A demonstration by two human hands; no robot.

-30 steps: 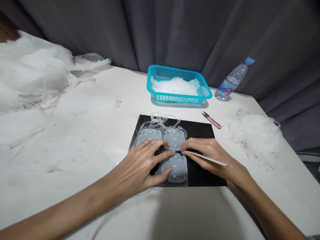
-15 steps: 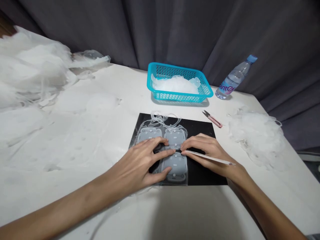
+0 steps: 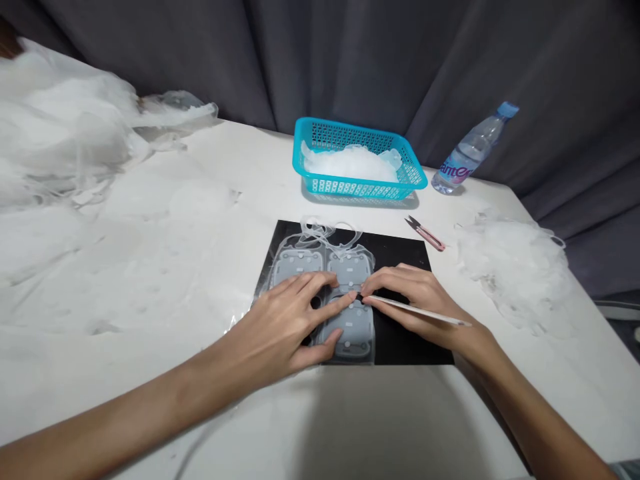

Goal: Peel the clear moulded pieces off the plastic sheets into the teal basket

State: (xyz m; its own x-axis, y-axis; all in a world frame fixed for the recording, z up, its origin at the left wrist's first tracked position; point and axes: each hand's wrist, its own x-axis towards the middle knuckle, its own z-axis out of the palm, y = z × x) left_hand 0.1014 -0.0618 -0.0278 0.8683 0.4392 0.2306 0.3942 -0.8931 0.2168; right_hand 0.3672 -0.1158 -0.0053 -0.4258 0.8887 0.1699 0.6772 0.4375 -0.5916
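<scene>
A translucent molded silicone-like sheet (image 3: 349, 269) with rounded rectangular panels lies on a black mat (image 3: 400, 340). My left hand (image 3: 295, 313) rests on it with fingers spread, its index fingertip pressing at the gap between the upper and lower right panels. Just to the right, my right hand (image 3: 420, 293) pinches a slim white pen-like tool (image 3: 425, 311), its rear end pointing right. The tool's tip is tucked under my fingers at the sheet's right edge, so its kind cannot be made out. Thin curled strips (image 3: 320, 230) of the same clear material lie at the sheet's top.
Behind the mat stands a blue basket (image 3: 360, 185) holding translucent pieces. Pink-handled thread snips (image 3: 427, 235) lie near the mat's upper right corner. A water bottle (image 3: 470, 153) stands at the back right. A pile of clear scraps (image 3: 515, 267) is at right; white translucent sheets (image 3: 65, 127) fill the left.
The view has tipped slightly, so most things sit a little higher. My left index fingertip has slid slightly right, closer to my right fingertips. My right hand keeps its grip on the tool.
</scene>
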